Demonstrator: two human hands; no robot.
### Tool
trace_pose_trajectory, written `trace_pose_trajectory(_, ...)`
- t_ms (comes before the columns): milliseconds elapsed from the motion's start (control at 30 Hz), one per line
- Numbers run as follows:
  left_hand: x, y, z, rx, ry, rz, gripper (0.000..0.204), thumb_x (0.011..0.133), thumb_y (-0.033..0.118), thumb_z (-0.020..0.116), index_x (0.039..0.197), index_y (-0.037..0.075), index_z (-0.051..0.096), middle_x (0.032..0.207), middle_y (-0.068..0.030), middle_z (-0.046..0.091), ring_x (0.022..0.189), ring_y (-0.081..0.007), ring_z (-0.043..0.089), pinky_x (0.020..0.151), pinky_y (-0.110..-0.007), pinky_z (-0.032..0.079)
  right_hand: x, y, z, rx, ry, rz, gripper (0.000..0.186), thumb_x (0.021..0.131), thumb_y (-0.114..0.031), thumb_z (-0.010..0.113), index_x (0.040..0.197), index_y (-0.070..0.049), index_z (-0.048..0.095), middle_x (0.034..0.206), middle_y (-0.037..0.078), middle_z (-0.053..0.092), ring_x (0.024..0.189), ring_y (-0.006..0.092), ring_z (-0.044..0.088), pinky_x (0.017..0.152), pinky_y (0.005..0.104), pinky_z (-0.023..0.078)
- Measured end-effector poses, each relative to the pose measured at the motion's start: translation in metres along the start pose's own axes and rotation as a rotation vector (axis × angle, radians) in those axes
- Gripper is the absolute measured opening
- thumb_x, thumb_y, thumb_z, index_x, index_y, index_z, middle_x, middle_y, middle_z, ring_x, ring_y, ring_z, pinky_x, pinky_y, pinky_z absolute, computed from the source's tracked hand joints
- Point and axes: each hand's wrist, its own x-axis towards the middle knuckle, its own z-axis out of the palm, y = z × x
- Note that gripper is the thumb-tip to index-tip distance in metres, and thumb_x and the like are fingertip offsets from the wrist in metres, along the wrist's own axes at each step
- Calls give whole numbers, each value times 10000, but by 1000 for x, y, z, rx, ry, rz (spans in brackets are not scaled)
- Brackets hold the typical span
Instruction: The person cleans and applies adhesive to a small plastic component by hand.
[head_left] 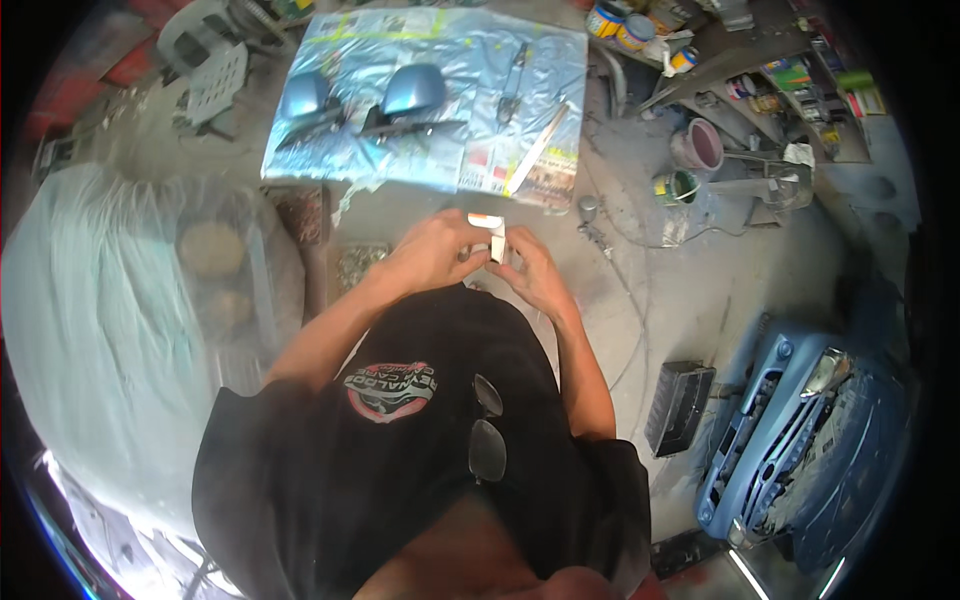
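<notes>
Small white carton [498, 248] is in both hands, in front of the belly, just short of the table's near edge. Its narrow white face runs roughly fore-aft, long axis from the body toward the table. At the far end a wider white flap [486, 221] with an orange patch points left; can't tell if it's a lid or a separate piece. Left hand [440, 250]: fingers curled, nearly closed, gripping the carton's left side, thumb at the near end. Right hand [530, 265]: thumb and forefinger pinched on the right side, small gap between them filled by the carton; other fingertips hidden. Table [380, 185] is covered in blue-oversprayed newspaper with yellow-green tape. On it: two blue mirror housings [415, 88] on dark bases at left and centre, slim dark part [514, 85] and pale strip [538, 150] at right, both slanted. Grey dusty floor [620, 310] with a hose. Right side: pinkish bucket [697, 147], green pail [677, 187], dark crate [680, 408], blue bumper [765, 440] standing at an angle. Cans [635, 32] top right, grey chair [215, 85] top left, large bulk under translucent sheeting [100, 300] at left.
</notes>
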Motion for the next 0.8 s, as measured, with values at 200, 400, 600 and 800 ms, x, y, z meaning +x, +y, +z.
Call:
trace_pose_trajectory(200,79,-21,-49,7,-145,83,174,898,257,691,978,106,725,866,-108,709,822,-323,622,753,-439,514,49,-1,-45,67,-8,162,480,811,-39,758,1269,-34,613,1167,127,612,1076,307,598,936,399,476)
trace_pose_trajectory(400,114,-52,-66,-74,-89,58,160,899,250,699,956,104,735,881,-93,722,846,-301,616,783,-427,510,85,2,-64,204,37,283,508,812,-49,765,1294,-45,606,1201,117,616,1088,292,595,959,406,471)
trace_pose_trajectory(600,136,-55,-57,-76,-46,-58,174,860,209,727,992,96,745,894,-84,735,868,-298,613,792,-426,512,111,15,-89,-71,-40,178,487,794,-48,777,1255,-35,623,1169,137,637,1096,304,608,925,409,487)
trace_pose_trajectory(800,154,-40,-45,28,-2,-180,189,820,187,759,995,115,750,886,-95,731,879,-321,621,771,-437,523,134,-17,-122,-347,-50,129,402,779,-57,775,1154,-18,637,1109,170,631,1072,381,611,899,441,499)
